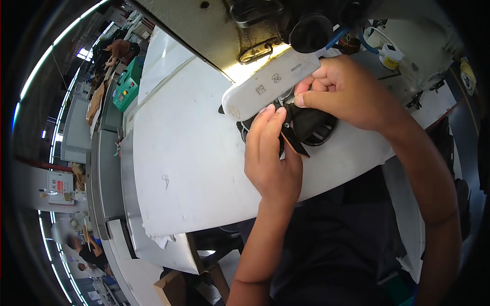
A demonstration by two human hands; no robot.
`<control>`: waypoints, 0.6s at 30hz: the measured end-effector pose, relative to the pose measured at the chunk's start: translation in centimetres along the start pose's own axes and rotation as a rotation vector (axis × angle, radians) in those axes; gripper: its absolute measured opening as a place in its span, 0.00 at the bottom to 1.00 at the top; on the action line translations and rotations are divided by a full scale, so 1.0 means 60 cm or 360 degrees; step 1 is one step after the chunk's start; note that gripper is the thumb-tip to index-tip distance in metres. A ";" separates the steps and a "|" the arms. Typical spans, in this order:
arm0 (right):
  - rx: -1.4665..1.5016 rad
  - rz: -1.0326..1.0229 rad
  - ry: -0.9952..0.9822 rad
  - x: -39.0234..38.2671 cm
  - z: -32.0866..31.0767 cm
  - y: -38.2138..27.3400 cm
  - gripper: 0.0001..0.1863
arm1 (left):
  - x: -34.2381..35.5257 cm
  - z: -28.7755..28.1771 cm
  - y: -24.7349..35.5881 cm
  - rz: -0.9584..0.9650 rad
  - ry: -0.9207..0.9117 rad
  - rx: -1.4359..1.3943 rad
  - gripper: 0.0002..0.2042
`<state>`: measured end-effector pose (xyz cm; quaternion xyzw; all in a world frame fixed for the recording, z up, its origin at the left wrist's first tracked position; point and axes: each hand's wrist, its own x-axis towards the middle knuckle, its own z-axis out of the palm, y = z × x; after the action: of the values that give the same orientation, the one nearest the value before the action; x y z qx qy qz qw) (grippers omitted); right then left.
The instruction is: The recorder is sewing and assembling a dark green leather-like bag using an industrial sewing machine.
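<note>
Under the head of an industrial sewing machine [278, 76] lies a black sewn piece [311, 121], partly covered by my hands and the machine's pale guard. My left hand [271, 160] is closed on the near left part of this piece, its fingertips close to the needle area. A stiff dark strip with an orange edge [296, 144] juts out beside the left thumb. My right hand [354, 94] reaches in from the right, thumb and forefinger pinched together near the presser foot. Whatever sits in that pinch is too small to name.
The white table [189, 163] curves around the machine. At the back right stands a small bottle with a yellow label [390, 57], near blue tubing. A green box [127, 84] rests on a bench at the far left, where other people work. A cardboard box [171, 289] is below the table.
</note>
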<state>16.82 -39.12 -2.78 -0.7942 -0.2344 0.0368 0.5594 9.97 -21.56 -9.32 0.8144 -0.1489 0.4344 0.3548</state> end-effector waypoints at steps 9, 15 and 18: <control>-0.0104 0.0178 0.0016 0.003 0.000 -0.033 0.10 | -0.009 -0.008 0.012 -0.0175 -0.0023 -0.0138 0.20; -0.0106 0.0137 0.0149 0.001 0.011 -0.024 0.14 | -0.012 -0.012 0.019 -0.0178 -0.0123 -0.0023 0.20; -0.0107 0.0132 0.0183 0.002 0.010 -0.019 0.16 | -0.014 -0.007 0.025 -0.0205 -0.0088 -0.0038 0.20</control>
<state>16.36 -38.27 -1.95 -0.8223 -0.1700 0.0064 0.5430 8.36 -22.37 -9.17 0.8297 -0.1111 0.3862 0.3874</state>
